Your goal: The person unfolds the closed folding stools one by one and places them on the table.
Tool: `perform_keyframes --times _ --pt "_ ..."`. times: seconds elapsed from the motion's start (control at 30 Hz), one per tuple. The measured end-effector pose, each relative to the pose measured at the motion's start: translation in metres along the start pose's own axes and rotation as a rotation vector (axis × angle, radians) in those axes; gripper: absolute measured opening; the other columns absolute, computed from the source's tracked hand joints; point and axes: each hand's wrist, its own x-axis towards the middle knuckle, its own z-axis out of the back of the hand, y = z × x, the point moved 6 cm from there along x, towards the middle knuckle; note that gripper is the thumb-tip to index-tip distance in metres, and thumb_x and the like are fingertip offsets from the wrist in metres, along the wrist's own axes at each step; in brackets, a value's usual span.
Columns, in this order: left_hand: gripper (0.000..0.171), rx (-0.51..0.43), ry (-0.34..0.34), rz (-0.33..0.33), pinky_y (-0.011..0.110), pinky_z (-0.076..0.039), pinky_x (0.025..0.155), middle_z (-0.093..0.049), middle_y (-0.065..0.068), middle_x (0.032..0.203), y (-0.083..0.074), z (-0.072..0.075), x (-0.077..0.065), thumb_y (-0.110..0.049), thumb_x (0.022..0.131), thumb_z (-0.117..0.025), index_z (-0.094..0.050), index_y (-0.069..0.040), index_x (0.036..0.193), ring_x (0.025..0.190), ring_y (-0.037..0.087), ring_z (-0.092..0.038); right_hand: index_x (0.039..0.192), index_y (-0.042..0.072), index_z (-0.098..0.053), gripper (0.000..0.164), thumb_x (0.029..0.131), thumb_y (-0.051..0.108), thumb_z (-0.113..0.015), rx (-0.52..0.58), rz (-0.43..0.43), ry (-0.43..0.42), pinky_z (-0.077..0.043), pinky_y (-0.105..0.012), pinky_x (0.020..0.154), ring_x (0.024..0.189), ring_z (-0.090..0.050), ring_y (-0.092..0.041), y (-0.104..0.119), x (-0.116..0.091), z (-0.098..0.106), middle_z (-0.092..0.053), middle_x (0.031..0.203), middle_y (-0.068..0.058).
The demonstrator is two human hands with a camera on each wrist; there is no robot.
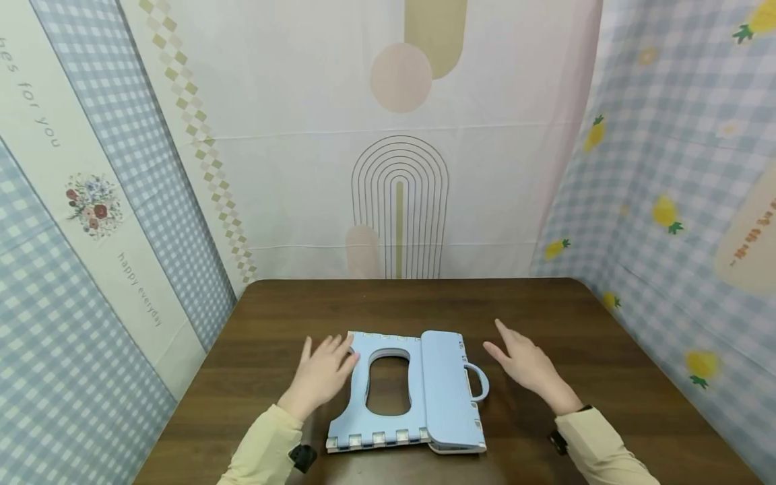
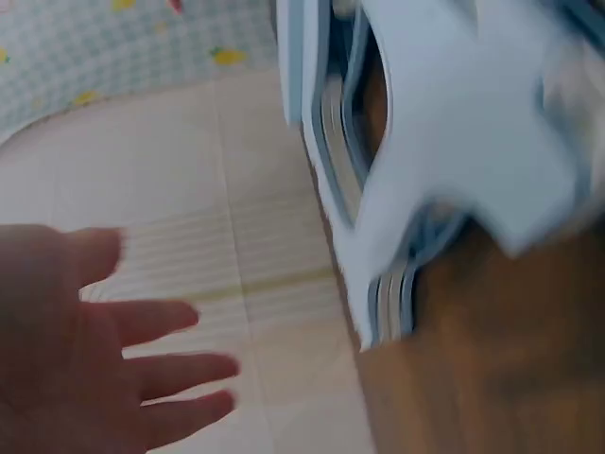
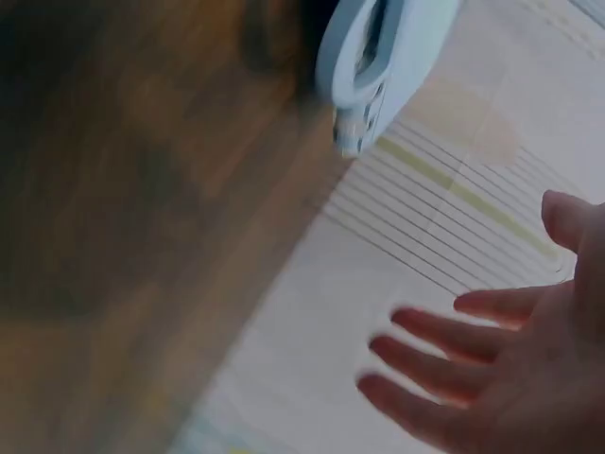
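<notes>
A light blue plastic folding stool (image 1: 451, 384), by its look, lies folded flat on the brown wooden table (image 1: 291, 303). It shows a big oval opening, hinge-like notches along its edges and a loop handle (image 1: 485, 382) on the right side. My left hand (image 1: 320, 376) is at the stool's left edge, fingers spread; whether the fingertips touch it I cannot tell. To the right of the handle, my right hand (image 1: 529, 364) hovers apart from the stool with fingers extended and nothing held. Both wrist views show the hands with loose, spread fingers.
A white patterned cloth (image 1: 291, 188) hangs behind the table's far edge. Checked cloths hang at the left (image 1: 67, 296) and right (image 1: 655, 162). A dark band (image 1: 303, 458) is on my left wrist and another (image 1: 558, 441) on my right.
</notes>
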Motion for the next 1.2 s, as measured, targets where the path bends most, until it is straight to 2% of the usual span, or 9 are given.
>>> perform_keyframes --times 0.1,0.2,0.33,0.47,0.67,0.87,1.07,1.2 --pt "0.058 -0.071 0.086 -0.074 0.059 -0.01 0.108 -0.039 0.012 0.14 -0.011 -0.018 -0.007 -0.054 0.091 -0.033 -0.036 -0.02 0.138 0.131 0.032 -0.032 0.138 0.001 -0.03 0.071 0.091 0.054 -0.034 0.126 -0.071 0.126 -0.042 -0.055 0.087 0.114 -0.048 -0.042 -0.007 0.004 -0.014 -0.045 0.131 -0.027" --pt "0.066 -0.163 0.183 -0.13 0.06 -0.012 0.107 -0.034 0.012 0.143 -0.021 -0.036 -0.015 -0.059 0.088 -0.035 -0.032 -0.019 0.139 0.133 0.034 -0.029 0.128 -0.002 -0.043 0.064 0.09 0.049 -0.041 0.187 -0.122 0.201 -0.049 -0.042 0.072 0.089 -0.061 -0.03 -0.012 0.006 -0.028 -0.061 0.108 -0.02" --pt "0.073 -0.239 0.271 -0.164 0.061 -0.016 0.105 -0.03 0.014 0.145 -0.029 -0.052 -0.025 -0.059 0.084 -0.043 -0.03 -0.014 0.14 0.133 0.038 -0.026 0.118 -0.005 -0.05 0.048 0.088 0.033 -0.053 0.309 -0.189 0.26 -0.047 -0.03 0.055 0.064 -0.058 -0.018 -0.016 0.004 -0.042 -0.063 0.08 -0.009" --pt "0.08 -0.246 0.308 -0.166 0.06 -0.016 0.106 -0.025 0.017 0.146 -0.031 -0.059 -0.031 -0.06 0.08 -0.05 -0.029 -0.012 0.141 0.134 0.04 -0.021 0.114 -0.006 -0.052 0.044 0.087 0.028 -0.055 0.41 -0.244 0.294 -0.051 -0.03 0.055 0.064 -0.059 -0.017 -0.022 0.003 -0.054 -0.062 0.079 -0.009" --pt "0.084 -0.246 0.347 -0.178 0.059 -0.018 0.106 -0.021 0.018 0.148 -0.027 -0.069 -0.034 -0.059 0.076 -0.057 -0.032 -0.009 0.139 0.136 0.039 -0.017 0.112 -0.005 -0.054 0.042 0.088 0.028 -0.054 0.568 -0.304 0.361 -0.053 -0.034 0.062 0.071 -0.06 -0.015 -0.03 0.006 -0.071 -0.063 0.089 -0.01" --pt "0.084 -0.259 0.358 -0.192 0.058 -0.021 0.105 -0.014 0.02 0.149 -0.028 -0.071 -0.04 -0.053 0.071 -0.066 -0.037 -0.007 0.136 0.137 0.04 -0.012 0.109 -0.005 -0.055 0.036 0.09 0.025 -0.051 0.683 -0.254 0.436 -0.051 -0.033 0.065 0.071 -0.06 -0.012 -0.027 0.006 -0.08 -0.067 0.086 -0.01" --pt "0.083 -0.205 0.322 -0.211 0.055 -0.024 0.105 -0.016 0.022 0.148 -0.028 -0.072 -0.042 -0.049 0.068 -0.07 -0.042 -0.007 0.133 0.136 0.039 -0.015 0.102 -0.007 -0.056 0.03 0.089 0.019 -0.052 0.756 -0.229 0.473 -0.049 -0.031 0.062 0.066 -0.057 -0.009 -0.025 0.007 -0.083 -0.068 0.084 -0.007" --pt "0.068 -0.169 0.286 -0.231 0.055 -0.027 0.103 -0.021 0.025 0.145 -0.031 -0.071 -0.038 -0.047 0.067 -0.072 -0.055 -0.011 0.122 0.134 0.041 -0.019 0.103 -0.01 -0.055 0.029 0.089 0.016 -0.051 0.804 -0.222 0.475 -0.05 -0.03 0.061 0.067 -0.06 -0.008 -0.025 0.01 -0.082 -0.067 0.081 -0.004"
